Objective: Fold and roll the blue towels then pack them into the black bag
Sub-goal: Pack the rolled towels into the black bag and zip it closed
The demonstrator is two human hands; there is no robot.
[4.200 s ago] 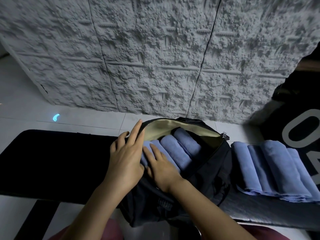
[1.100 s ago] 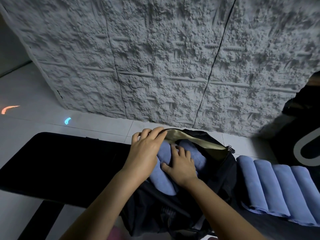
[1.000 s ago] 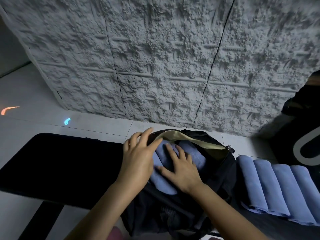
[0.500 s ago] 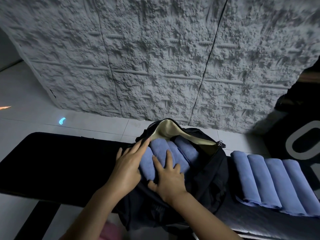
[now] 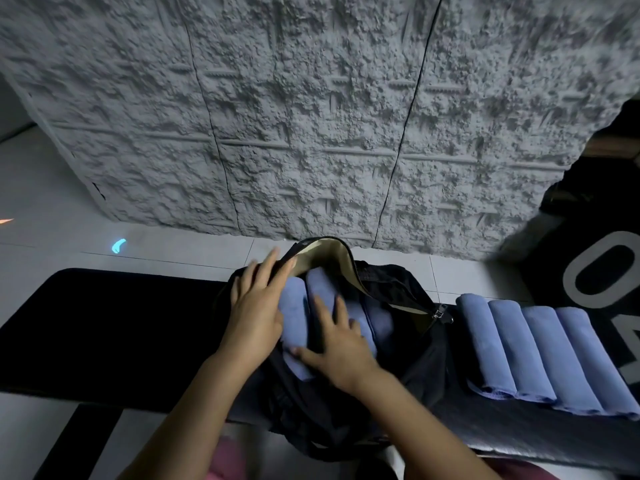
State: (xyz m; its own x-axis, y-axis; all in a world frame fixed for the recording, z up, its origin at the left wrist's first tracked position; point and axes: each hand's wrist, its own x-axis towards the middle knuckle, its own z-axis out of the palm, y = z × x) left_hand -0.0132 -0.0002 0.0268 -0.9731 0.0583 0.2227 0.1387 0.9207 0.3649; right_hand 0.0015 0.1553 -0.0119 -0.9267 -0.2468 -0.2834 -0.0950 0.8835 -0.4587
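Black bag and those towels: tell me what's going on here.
A person is packing rolled blue towels into the open black bag on a dark mat. The left hand, fingers straight, rests at the bag's opening; the right hand presses flat on the rolls inside. Four more rolled towels lie side by side on the mat right of the bag, not yet packed.

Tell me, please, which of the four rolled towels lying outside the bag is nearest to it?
The leftmost rolled towel of the row, lying right beside the black bag; the other three sit farther to the right.
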